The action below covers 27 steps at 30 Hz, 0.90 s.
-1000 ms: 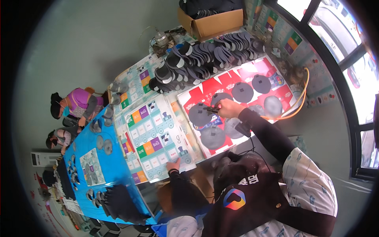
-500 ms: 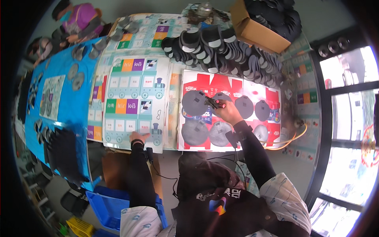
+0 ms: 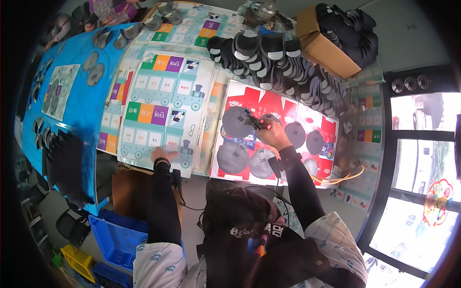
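Note:
My right hand (image 3: 274, 135) is closed round a small dark tool with pinkish-red ends (image 3: 257, 123); its exact kind is too blurred to make out. The tool is over two adjoining grey discs in the far row, the left one (image 3: 235, 120) and its neighbour (image 3: 272, 118), which my hand partly covers. Several more flat grey discs, each with a small dark square mark, lie in two rows on a red and white printed sheet (image 3: 261, 98). My left hand (image 3: 162, 154) rests with fingers stretched out at the near edge of a printed board with train pictures (image 3: 158, 117).
Behind the discs stand long rows of black and grey curved pieces (image 3: 276, 57). An open cardboard box (image 3: 319, 45) of dark pieces sits far right. A yellow cord (image 3: 338, 180) hangs by the right edge. At left are a blue table (image 3: 41, 110) and a blue crate (image 3: 113, 240).
The whole view has tilted and shifted. My right hand still holds the tool by the far left discs, and my left hand stays at the board's near edge.

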{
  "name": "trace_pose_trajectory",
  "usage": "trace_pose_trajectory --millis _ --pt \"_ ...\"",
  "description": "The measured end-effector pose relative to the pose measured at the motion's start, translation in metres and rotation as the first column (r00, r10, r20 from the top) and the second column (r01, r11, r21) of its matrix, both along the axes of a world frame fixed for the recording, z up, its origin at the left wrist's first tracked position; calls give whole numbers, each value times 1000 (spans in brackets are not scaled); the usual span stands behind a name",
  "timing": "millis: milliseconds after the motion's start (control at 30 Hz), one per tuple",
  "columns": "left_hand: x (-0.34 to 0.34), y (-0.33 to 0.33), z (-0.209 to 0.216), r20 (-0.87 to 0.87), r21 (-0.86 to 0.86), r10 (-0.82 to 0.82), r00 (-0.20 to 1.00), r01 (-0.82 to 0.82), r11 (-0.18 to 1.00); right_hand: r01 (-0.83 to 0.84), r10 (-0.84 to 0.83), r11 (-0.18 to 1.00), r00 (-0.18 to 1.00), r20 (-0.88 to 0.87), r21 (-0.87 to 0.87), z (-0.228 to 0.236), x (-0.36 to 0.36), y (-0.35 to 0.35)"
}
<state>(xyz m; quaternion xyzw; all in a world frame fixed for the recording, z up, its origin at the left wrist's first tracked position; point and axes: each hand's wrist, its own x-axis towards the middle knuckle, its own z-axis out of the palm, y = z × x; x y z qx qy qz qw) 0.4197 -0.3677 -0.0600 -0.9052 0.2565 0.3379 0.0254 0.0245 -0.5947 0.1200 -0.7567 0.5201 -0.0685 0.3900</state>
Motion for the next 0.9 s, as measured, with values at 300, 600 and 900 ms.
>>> trace_pose_trajectory --millis 300,600,900 --pt "0 0 2 29 6 22 999 -22 1000 17 -17 1000 1000 -7 5 2 8 0" --pt "-3 2 5 66 -30 -19 998 21 999 26 -27 1000 998 -59 -7 2 12 2" --pt "-2 -3 13 18 17 -29 999 29 999 28 -27 999 999 -40 24 -4 6 0"
